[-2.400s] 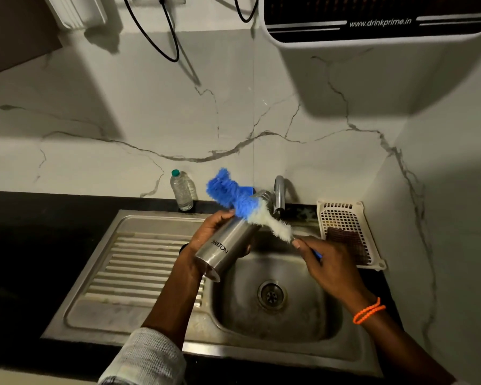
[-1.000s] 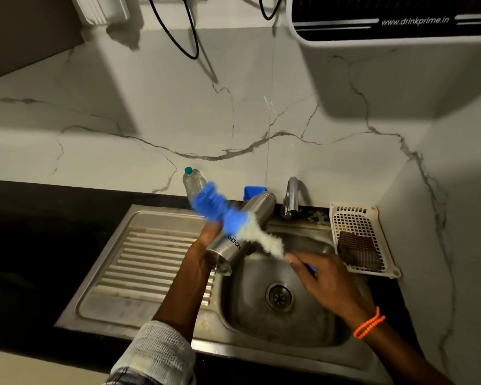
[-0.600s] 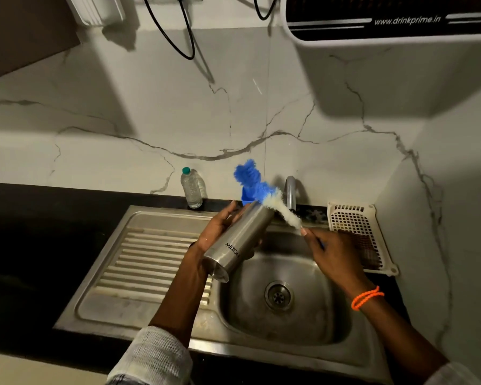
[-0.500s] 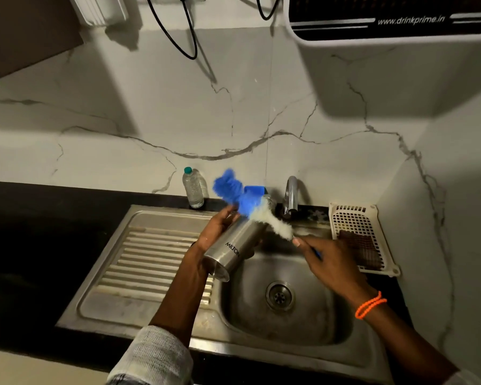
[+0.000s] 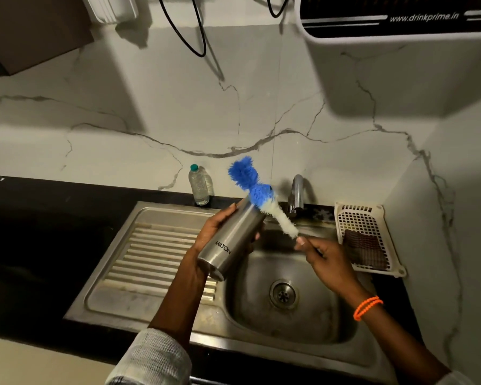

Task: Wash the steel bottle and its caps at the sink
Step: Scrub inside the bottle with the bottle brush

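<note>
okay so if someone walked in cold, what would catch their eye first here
Probably the bottle brush, bright blue and white, held by the right hand across the top of the steel bottle. The left hand grips that bottle tilted over the sink. The orange wristband on the right wrist also stands out.

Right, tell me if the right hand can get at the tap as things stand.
Probably not freely: the right hand is gripping the bottle brush held across the steel bottle. The tap stands just behind with nothing between, so it could reach once the brush is put down.
</note>
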